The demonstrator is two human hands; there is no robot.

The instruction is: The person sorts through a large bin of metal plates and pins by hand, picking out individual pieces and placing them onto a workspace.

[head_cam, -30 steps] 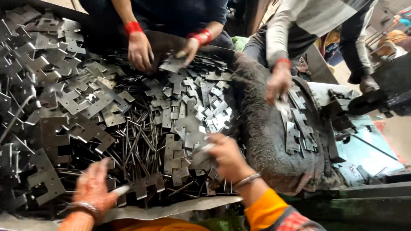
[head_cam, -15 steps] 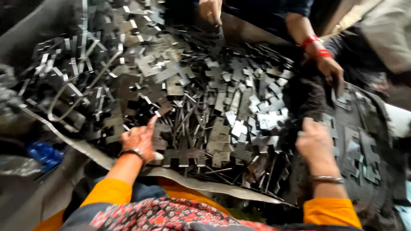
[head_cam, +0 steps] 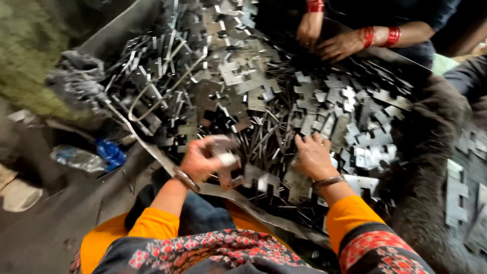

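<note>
A big heap of flat grey metal stampings (head_cam: 238, 81) and thin metal rods (head_cam: 264, 137) lies on a dark metal sheet (head_cam: 152, 152) in front of me. My left hand (head_cam: 200, 160) is curled around a few small metal pieces (head_cam: 223, 152) at the near edge of the heap. My right hand (head_cam: 312, 155) rests palm down on the stampings, fingers spread, a bangle on the wrist. Both my sleeves are orange.
Across the heap another person's hands (head_cam: 329, 43) with red bangles handle pieces. A dark furry cloth (head_cam: 431, 167) with more stampings (head_cam: 456, 193) lies at the right. A crushed blue-capped plastic bottle (head_cam: 91, 157) and a grey rag (head_cam: 76, 81) lie at the left.
My view has swung left and down. My left hand has closed around metal pieces and lifted slightly; my right hand has come onto the heap from the cloth edge.
</note>
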